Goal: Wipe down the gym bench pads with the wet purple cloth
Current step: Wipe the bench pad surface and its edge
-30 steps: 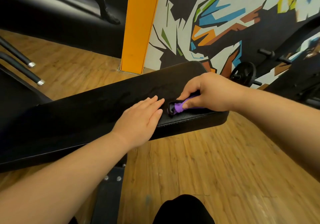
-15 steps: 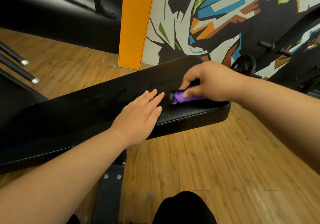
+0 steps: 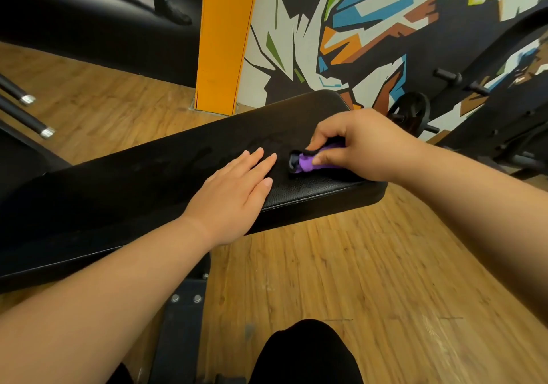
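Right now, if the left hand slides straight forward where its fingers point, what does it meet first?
Probably the purple cloth gripped by the right hand; the left hand lies flat on the bench pad, fingertips just short of it.

A left hand (image 3: 234,193) is lying flat on a bench pad (image 3: 133,188), fingers pointing toward the right hand (image 3: 355,146), which is pressing a cloth (image 3: 308,164) onto the pad just beside those fingertips, the two apart. The pad's end is lying under the right hand. Beyond the right hand a wall (image 3: 370,27) is standing, with a weight plate (image 3: 410,110) just behind the knuckles. A pillar (image 3: 225,39) is rising behind the left hand, two bars (image 3: 23,110) lying far to its left. Floor (image 3: 355,265) is spreading below both wrists.
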### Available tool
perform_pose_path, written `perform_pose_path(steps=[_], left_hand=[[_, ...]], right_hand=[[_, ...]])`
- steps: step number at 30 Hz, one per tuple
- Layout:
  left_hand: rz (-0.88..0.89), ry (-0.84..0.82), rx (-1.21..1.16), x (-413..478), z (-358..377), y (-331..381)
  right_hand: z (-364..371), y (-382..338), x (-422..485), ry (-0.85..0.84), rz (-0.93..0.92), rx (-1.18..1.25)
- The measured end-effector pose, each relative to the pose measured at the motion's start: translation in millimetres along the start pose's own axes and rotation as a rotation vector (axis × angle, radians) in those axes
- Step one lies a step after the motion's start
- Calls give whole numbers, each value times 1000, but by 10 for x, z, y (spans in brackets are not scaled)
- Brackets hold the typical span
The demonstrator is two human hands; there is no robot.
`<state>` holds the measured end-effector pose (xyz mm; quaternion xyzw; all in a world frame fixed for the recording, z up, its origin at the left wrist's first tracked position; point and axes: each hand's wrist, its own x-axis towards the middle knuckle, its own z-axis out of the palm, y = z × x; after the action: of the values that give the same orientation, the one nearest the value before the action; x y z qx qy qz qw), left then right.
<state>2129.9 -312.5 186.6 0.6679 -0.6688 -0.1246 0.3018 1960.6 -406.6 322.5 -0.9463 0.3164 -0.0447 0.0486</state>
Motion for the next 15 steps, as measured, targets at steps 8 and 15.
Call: perform_pose_path(steps=[8, 15], left_hand=[[-8, -10, 0, -3, 4, -6], [-24, -34, 35, -5, -16, 32]], right_hand=[[-127, 92, 4, -46, -38, -84], [-38, 68, -94, -59, -22, 22]])
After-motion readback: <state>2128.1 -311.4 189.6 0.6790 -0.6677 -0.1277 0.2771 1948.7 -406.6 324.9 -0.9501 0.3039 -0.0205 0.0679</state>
